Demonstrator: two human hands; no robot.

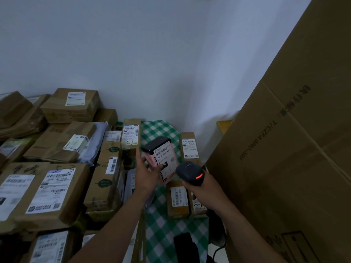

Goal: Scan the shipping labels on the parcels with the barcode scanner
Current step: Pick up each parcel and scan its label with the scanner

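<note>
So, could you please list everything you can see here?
pink parcel: one, pink and black, held up over the cloth
scanner: one, black with red light, beside the pink parcel
brown parcels: many, brown, piled left and on the cloth
grey bag: one, grey, in the left pile
cloth: one, green-white check, under the parcels
carton: one, brown, right
wall: white, behind
left hand: grips the pink parcel
right hand: grips the scanner

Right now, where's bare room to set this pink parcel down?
Bare checked cloth lies nearest you, below the two small boxes; another patch lies at the far edge, between the box marked 3-1 and the small labelled box. The left is crowded with stacked parcels.
</note>
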